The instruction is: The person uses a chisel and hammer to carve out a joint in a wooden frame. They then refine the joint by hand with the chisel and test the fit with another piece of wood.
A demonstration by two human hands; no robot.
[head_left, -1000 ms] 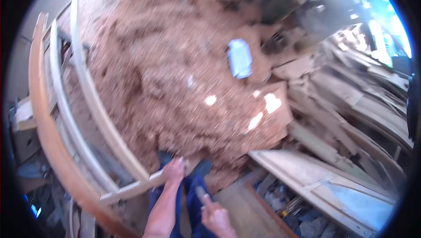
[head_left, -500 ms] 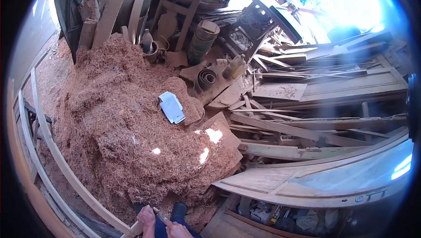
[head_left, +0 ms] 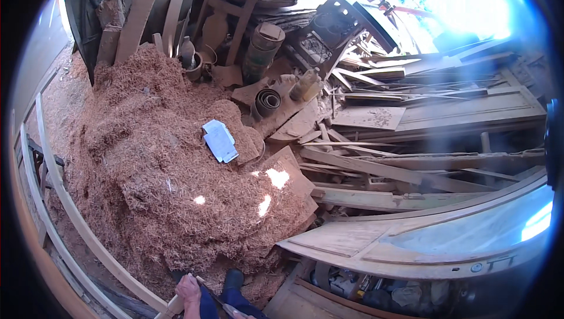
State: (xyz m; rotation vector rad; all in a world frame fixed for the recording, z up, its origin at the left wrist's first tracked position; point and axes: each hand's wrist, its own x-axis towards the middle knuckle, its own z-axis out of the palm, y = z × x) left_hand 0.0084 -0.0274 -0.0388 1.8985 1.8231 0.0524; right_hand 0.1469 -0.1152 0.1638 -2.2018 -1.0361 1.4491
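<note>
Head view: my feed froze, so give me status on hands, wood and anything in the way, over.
Left hand closed on wooden frame. Right hand mostly cut off, by slim tool; grip unclear. Shavings heap ahead of boots.

Frame (head_left: 120,273) left of shavings heap (head_left: 147,160); planks (head_left: 376,200) right; carton (head_left: 220,141) on heap.

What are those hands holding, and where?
The left hand grips a wooden bar near its end. The right hand's hold on a thin tool is unclear.
</note>
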